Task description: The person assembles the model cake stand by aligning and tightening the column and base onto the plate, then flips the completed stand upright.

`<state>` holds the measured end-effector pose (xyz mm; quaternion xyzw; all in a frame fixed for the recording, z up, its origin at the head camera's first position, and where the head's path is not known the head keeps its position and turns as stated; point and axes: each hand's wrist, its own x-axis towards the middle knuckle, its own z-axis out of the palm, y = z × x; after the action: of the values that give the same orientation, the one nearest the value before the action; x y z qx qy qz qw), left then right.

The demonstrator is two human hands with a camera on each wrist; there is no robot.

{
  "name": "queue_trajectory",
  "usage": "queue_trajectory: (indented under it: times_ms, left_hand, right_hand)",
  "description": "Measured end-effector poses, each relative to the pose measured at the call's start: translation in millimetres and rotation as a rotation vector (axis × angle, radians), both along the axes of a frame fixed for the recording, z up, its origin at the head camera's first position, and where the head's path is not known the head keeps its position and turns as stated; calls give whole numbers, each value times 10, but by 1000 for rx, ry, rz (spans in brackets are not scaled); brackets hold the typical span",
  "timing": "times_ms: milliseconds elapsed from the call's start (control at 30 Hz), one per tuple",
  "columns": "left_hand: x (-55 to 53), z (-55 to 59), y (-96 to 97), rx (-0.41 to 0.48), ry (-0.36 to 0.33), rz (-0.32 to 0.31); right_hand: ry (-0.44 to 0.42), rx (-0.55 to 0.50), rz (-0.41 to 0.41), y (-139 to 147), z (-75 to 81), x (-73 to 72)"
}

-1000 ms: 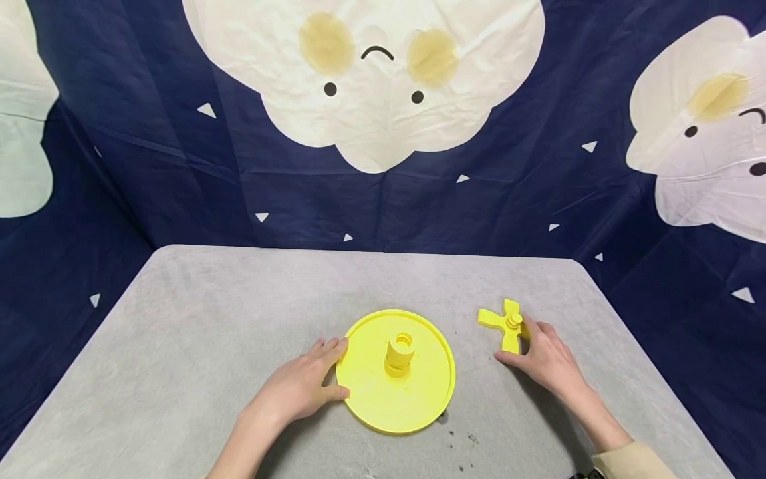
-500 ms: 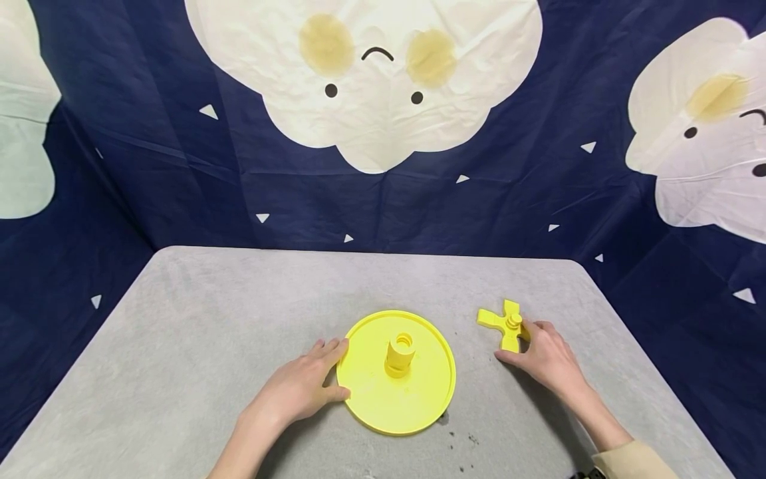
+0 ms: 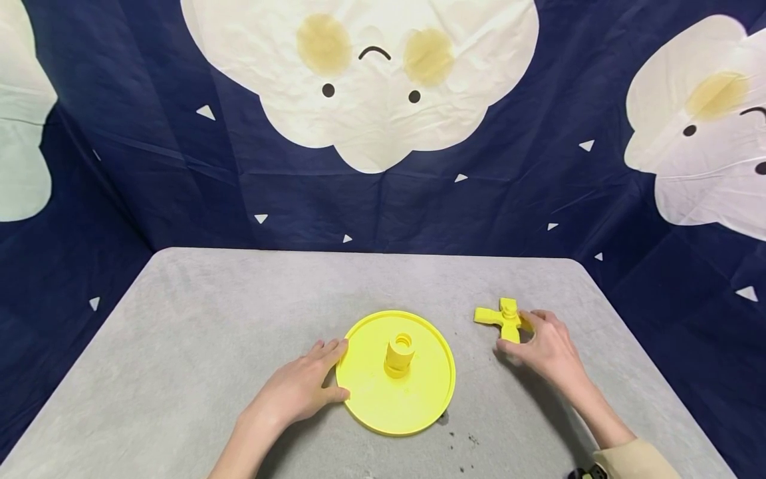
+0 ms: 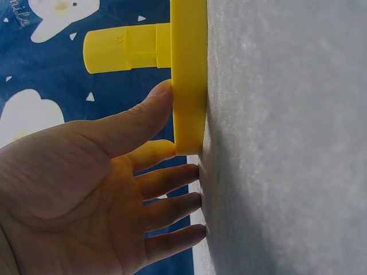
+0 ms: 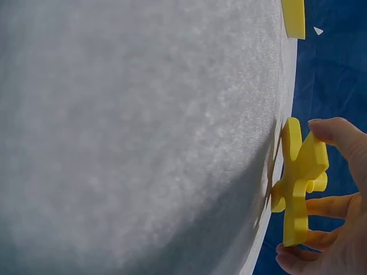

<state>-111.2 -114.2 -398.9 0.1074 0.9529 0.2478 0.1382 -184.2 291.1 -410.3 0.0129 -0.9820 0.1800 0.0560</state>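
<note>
A yellow round plate (image 3: pixel 419 392) with a low rim lies on the table, and a hollow post (image 3: pixel 399 354) stands up from its middle. My left hand (image 3: pixel 302 384) rests at the plate's left rim, thumb and fingertips touching it, the fingers nearly straight. In the left wrist view the thumb (image 4: pixel 137 114) presses the plate's edge from the post side. To the right, my right hand (image 3: pixel 547 349) pinches a yellow four-armed cross piece (image 3: pixel 507 321) with a short knob at its centre. The right wrist view shows the cross (image 5: pixel 296 177) tilted, between thumb and fingers.
The grey table (image 3: pixel 239 293) has rounded back corners. Dark blue cloth (image 3: pixel 371 213) with white clouds hangs behind it and at both sides. Small dark specks (image 3: pixel 473 439) mark the tabletop below the plate's right side. A black band shows at the right sleeve (image 3: pixel 634 459).
The cross piece has tipped and shifted slightly up and left in my right hand, its knob now leaning away. My left hand and the plate stay where they were.
</note>
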Motion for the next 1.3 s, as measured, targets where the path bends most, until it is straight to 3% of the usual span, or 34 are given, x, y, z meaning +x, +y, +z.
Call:
queue_trajectory:
  times_ms: [233,633,900,1033,1300]
  left_hand:
    - [0,-6,-2,-3,-3,0]
    - [-1,0,-11,1,18,-2]
    - [-3,0,-12,3,16,-2]
    - [-4,2,-12,3,16,-4]
    - [3,0,-12,-1,14,-6]
  right_hand:
    - [76,-43,-19,-49,46,-26]
    - [279,-189,7,-105,115,-79]
    - [337,-313,20,-178,249,-47]
    - [359,-401,32,-268,360,-2]
    - [395,-557,69,-604,762,222]
